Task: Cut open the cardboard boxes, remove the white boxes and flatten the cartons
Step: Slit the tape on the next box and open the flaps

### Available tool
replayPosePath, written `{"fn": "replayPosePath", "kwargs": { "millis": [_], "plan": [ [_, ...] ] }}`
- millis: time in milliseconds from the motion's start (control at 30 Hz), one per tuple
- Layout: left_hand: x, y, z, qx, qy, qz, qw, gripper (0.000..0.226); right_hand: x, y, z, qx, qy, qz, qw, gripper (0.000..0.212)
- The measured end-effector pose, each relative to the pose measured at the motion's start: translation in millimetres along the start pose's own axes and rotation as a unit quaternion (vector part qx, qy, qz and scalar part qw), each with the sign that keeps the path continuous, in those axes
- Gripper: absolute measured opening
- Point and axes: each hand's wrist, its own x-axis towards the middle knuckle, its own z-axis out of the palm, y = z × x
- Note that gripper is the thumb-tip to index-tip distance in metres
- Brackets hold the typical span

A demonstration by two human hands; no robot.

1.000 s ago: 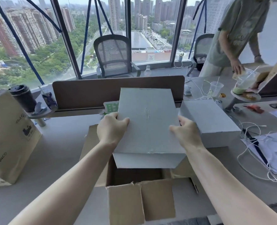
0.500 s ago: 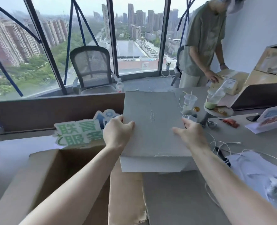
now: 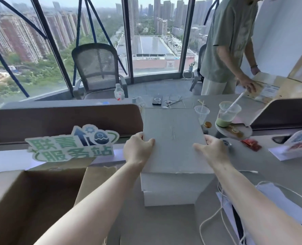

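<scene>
The upper white box [image 3: 173, 138] is grasped at its sides by the left hand [image 3: 137, 149] and right hand [image 3: 211, 151], atop another white box [image 3: 171, 197]. If set down skewed, it could slide off toward the drink cups [image 3: 228, 114].

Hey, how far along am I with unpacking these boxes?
Done: the brown cardboard carton is cut open, and one white box sits on the grey desk. In hand: left hand and right hand grip a second white box stacked on it. Left: flattening the carton.

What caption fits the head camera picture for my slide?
Both hands, left hand and right hand, hold a white box atop another white box beside the open carton.
</scene>
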Motion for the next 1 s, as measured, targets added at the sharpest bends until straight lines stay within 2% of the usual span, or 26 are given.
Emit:
{"fn": "replayPosePath", "kwargs": {
  "millis": [67,233,533,633,733,800,1000],
  "plan": [
    [1.4,0.1,7.0,0.004,-0.004,-0.006,1.0,0.02,5.6,3.7,0.3,-0.003,-0.005,0.006,1.0,0.059],
    [1.9,-3.2,15.7,-0.019,-0.021,-0.028,0.999,0.018,17.4,6.7,1.2,-0.022,-0.029,0.008,0.999,0.033],
    [2.9,-7.3,18.7,-0.04,-0.026,-0.02,0.999,0.021,22.1,9.4,3.6,-0.038,-0.038,-0.01,0.998,0.035],
    [0.8,-10.2,18.1,-0.058,-0.05,-0.022,0.997,0.027,14.5,4.8,4.1,-0.096,-0.041,-0.02,0.994,0.043],
    [-3.3,-20.0,10.3,-0.095,-0.062,-0.017,0.993,0.037,-1.3,-1.4,14.3,-0.191,0.004,-0.095,0.977,0.052],
    [-12.7,-30.8,0.0,-0.111,-0.064,-0.004,0.992,0.037,-24.0,-15.3,25.7,-0.171,0.019,-0.169,0.97,0.053],
    [-50.1,-85.6,-44.1,-0.077,-0.081,0.054,0.992,0.026,-119.3,-41.8,88.5,-0.117,-0.026,-0.332,0.936,0.031]
  ]
}}
